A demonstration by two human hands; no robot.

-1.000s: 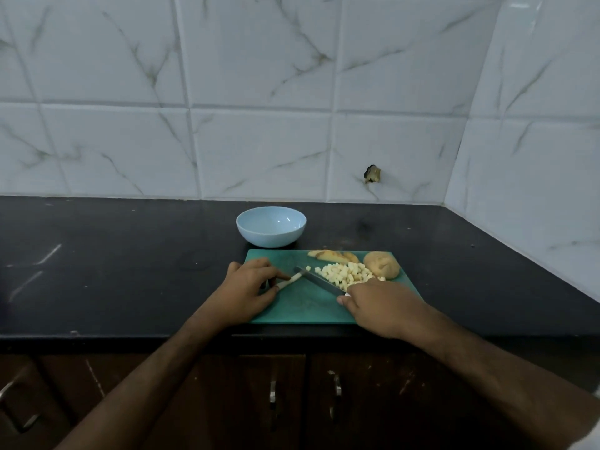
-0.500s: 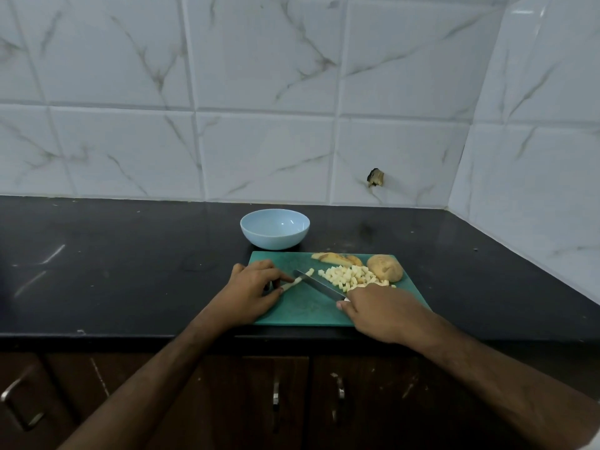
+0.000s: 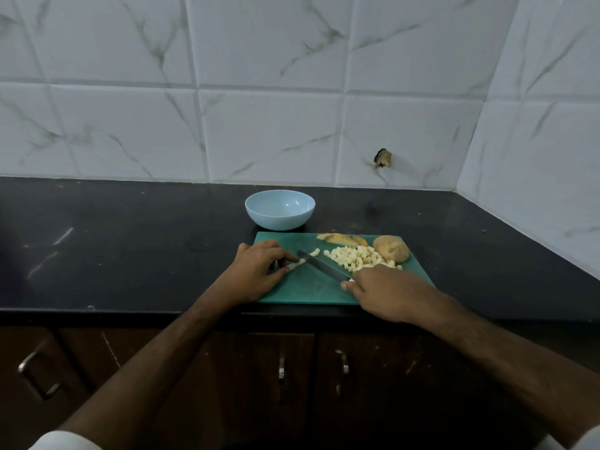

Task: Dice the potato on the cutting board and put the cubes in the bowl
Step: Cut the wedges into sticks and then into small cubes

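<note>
We look down at a green cutting board (image 3: 311, 287) at the near edge of a black counter (image 3: 130, 254). Our left hand (image 3: 256, 271) sits at the board's 9 o'clock side, fingertips pinching a pale potato strip (image 3: 297, 264) against the board. Our right hand (image 3: 386, 287), at the board's 5 o'clock corner, is curled round the handle of a knife (image 3: 321, 266), whose blade slants toward 10 o'clock and meets the strip just beyond the left fingertips. One cut piece (image 3: 314, 253) lies just past the blade tip. A heap of potato cubes (image 3: 355, 256) lies toward 2 o'clock of the board's middle, touching an uncut potato chunk (image 3: 390, 248) at the far right corner. Peel slices (image 3: 341, 240) rest along the far edge at 12 o'clock. The light blue bowl (image 3: 280, 210) stands on the counter just beyond the board's 11 o'clock corner, no cubes visible in it.
</note>
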